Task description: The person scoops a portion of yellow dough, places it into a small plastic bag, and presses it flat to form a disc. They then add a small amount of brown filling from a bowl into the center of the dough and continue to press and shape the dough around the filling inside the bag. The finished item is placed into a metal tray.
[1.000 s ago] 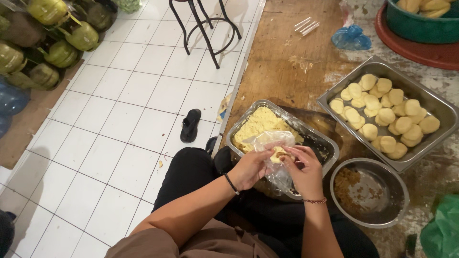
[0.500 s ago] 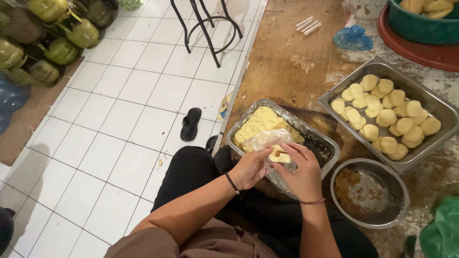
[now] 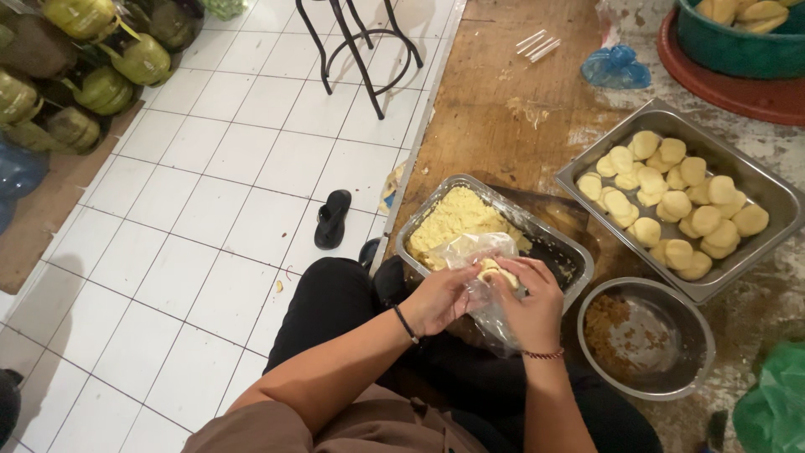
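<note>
You've got a small pale-yellow dough piece (image 3: 493, 272) lying on a crinkled clear plastic sheet (image 3: 482, 294), pinched between both hands, just over the near edge of the crumbly-dough tray (image 3: 549, 243).

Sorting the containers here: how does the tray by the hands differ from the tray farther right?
The near tray holds loose yellow crumbly dough; the far tray holds shaped pale yellow pieces. The near tray is smaller and partly hidden behind a clear plastic sheet; the far tray lies uncovered. Both are rectangular metal.
</note>
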